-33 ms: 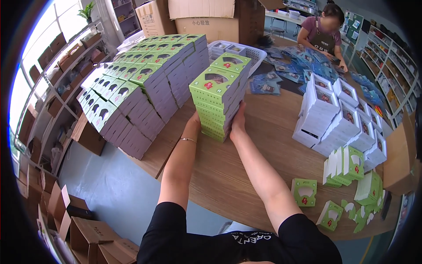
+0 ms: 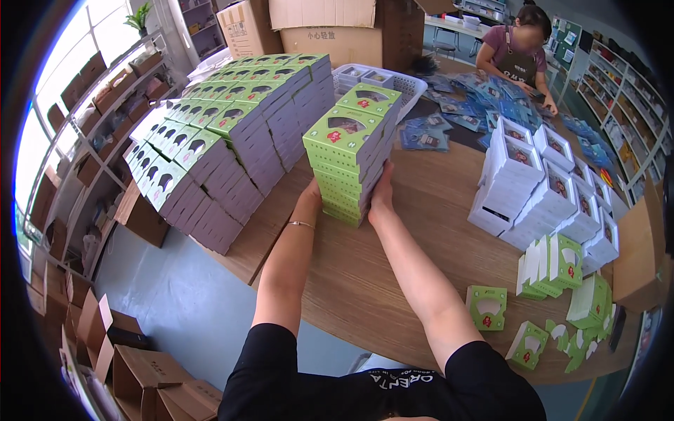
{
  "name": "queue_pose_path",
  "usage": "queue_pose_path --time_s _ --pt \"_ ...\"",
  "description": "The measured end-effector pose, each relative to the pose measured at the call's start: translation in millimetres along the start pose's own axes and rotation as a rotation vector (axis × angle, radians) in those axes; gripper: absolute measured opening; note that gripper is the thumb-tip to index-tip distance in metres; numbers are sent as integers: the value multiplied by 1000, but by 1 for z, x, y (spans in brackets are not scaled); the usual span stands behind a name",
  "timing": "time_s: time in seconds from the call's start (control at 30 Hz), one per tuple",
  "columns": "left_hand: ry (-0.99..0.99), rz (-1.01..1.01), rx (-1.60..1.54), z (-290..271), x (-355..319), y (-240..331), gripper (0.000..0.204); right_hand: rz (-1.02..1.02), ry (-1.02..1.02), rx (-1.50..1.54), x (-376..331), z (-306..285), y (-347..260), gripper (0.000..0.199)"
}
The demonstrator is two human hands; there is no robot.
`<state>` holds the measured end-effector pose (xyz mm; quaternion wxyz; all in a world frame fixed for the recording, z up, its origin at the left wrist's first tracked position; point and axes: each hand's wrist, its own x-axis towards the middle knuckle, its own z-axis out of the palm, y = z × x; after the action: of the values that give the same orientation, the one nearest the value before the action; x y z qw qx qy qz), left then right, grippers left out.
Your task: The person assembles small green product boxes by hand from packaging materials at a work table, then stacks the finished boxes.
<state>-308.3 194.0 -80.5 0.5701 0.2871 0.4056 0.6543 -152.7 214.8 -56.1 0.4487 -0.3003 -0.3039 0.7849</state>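
Observation:
A tall stack of green and white boxes with cut-out windows stands in two columns, one behind the other, on the wooden table. Its left side is pressed by my left hand, whose fingers are mostly hidden behind the boxes. Against the right side lies my right hand, its fingers wrapped along the boxes low down. Between them my hands grip the stack. To the left rises a large block of the same green boxes, piled in close rows.
White boxes with windows are stacked at right, near green sleeves and paper scraps. Behind are a white basket, blue packets and large cartons. A co-worker handles packets at far right. Open cartons lie lower left.

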Motion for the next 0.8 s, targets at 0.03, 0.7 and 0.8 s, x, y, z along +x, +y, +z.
queue_pose_path --time_s 0.03,0.7,0.8 --pt "-9 2 -8 2 1 -4 43 -1 -49 15 -2 -2 -6 70" --pt "542 576 242 96 36 -76 71 250 -487 -108 105 -71 -80 46" --pt "726 569 311 125 43 -80 72 243 -478 -120 131 -80 -96 46"
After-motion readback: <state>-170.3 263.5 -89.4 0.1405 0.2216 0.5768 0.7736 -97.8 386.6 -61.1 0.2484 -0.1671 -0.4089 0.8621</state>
